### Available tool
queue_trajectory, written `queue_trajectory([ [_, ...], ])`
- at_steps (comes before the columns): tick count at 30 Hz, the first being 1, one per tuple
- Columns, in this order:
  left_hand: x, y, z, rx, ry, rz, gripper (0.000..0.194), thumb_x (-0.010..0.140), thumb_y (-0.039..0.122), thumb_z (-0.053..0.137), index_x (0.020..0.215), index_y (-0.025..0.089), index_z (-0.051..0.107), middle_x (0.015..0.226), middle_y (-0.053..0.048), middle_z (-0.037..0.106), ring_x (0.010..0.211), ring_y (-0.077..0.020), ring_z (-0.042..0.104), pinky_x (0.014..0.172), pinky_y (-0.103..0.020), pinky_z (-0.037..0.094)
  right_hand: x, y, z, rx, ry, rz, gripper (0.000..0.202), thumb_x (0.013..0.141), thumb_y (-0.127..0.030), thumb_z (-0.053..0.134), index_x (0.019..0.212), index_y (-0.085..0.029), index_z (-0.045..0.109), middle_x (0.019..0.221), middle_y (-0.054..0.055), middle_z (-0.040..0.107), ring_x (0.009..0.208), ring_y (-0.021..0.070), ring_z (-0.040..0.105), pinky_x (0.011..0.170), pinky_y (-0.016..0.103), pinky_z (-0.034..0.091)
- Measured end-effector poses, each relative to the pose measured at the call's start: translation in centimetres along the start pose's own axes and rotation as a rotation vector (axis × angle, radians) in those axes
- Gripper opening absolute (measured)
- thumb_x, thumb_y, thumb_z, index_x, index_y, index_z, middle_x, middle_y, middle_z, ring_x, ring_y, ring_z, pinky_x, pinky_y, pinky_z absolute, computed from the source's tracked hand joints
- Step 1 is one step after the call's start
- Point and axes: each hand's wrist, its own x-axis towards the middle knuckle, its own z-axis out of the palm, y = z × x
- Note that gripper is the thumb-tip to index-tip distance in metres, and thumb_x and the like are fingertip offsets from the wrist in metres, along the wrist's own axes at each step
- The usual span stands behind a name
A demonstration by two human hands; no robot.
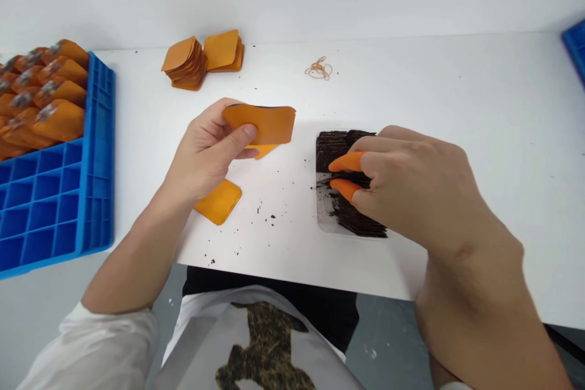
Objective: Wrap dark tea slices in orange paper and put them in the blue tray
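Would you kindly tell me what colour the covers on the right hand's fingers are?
The visible finger covers are orange, shown best in the head view.

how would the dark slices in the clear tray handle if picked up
The dark slices look thin and probably brittle: dark crumbs litter the table. They may also slip apart in a loose grip, as they overlap in uneven rows.

No readable text, label, brand, number or sign anywhere in my view.
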Motion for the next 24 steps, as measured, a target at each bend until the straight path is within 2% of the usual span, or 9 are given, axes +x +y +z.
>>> queue_trajectory([
  [4, 0.1, 0.3, 0.2, 0.091, -0.043, 0.027, 0.022, 0.091, 0.041, 0.090, 0.102, 0.024, 0.081, 0.093, -0.003, 0.080, 0.087, -0.0225, 0.078, 0.077, -0.039, 0.069, -0.2, 0.9, 0.8, 0.014, 0.047, -0.013, 0.027, 0.088, -0.019, 0.064, 0.061, -0.022, 0.068, 0.084, 0.006, 0.073, 0.081, 0.0235, 0.056, 0.058, 0.035, 0.028],
  [9, 0.3, 0.2, 0.1, 0.183, -0.054, 0.114, 0.014, 0.096, 0.038, 0.086, 0.091, 0.024, 0.084, 0.086, -0.002, 0.079, 0.078, -0.0197, 0.073, 0.067, -0.035, 0.061, -0.3, 1.7, 0.7, 0.140, 0.120, -0.043, 0.024, 0.087, -0.019, 0.064, 0.065, -0.024, 0.070, 0.084, 0.005, 0.072, 0.080, 0.0232, 0.056, 0.057, 0.036, 0.030],
  [13, 0.4, 0.0, 0.0, 0.263, -0.024, 0.236, 0.010, 0.093, 0.032, 0.088, 0.085, 0.028, 0.085, 0.091, -0.002, 0.076, 0.072, -0.0169, 0.066, 0.056, -0.033, 0.050, -0.5, 2.4, -1.3, 0.439, 0.199, -0.041, 0.013, 0.092, -0.025, 0.070, 0.089, -0.030, 0.082, 0.086, 0.002, 0.074, 0.075, 0.0208, 0.063, 0.060, 0.037, 0.043],
  [16, 0.4, -0.1, 0.1, 0.281, 0.027, 0.290, 0.014, 0.086, 0.027, 0.091, 0.076, 0.026, 0.081, 0.087, -0.002, 0.073, 0.065, -0.0140, 0.058, 0.049, -0.031, 0.041, -0.7, 2.7, -2.6, 0.689, 0.278, 0.039, 0.004, 0.092, -0.030, 0.081, 0.091, -0.034, 0.083, 0.083, 0.000, 0.073, 0.069, 0.0192, 0.062, 0.059, 0.038, 0.045],
  [19, 0.5, -0.5, 0.2, 0.249, 0.074, 0.310, 0.021, 0.082, 0.027, 0.093, 0.071, 0.024, 0.076, 0.086, -0.002, 0.071, 0.062, -0.0124, 0.054, 0.048, -0.029, 0.037, -0.6, 1.8, -2.7, 0.927, 0.460, 0.094, 0.013, 0.088, -0.022, 0.087, 0.087, -0.035, 0.084, 0.080, 0.000, 0.071, 0.068, 0.0190, 0.061, 0.055, 0.038, 0.042],
  [22, 0.6, -0.9, 0.6, 0.231, 0.092, 0.310, 0.022, 0.083, 0.027, 0.092, 0.071, 0.023, 0.074, 0.086, -0.002, 0.071, 0.062, -0.0116, 0.054, 0.048, -0.027, 0.038, -0.4, -0.2, -2.0, 1.115, 0.643, 0.099, 0.023, 0.084, -0.016, 0.089, 0.090, -0.037, 0.088, 0.080, 0.001, 0.070, 0.066, 0.0185, 0.060, 0.050, 0.036, 0.040],
  [24, 0.6, -1.1, 0.8, 0.238, 0.095, 0.317, 0.023, 0.085, 0.028, 0.091, 0.071, 0.023, 0.074, 0.084, -0.002, 0.071, 0.063, -0.0114, 0.055, 0.049, -0.026, 0.039, -0.4, -1.8, -1.6, 1.192, 0.692, 0.134, 0.025, 0.083, -0.016, 0.091, 0.091, -0.039, 0.088, 0.080, 0.000, 0.069, 0.066, 0.0178, 0.059, 0.048, 0.034, 0.040],
])
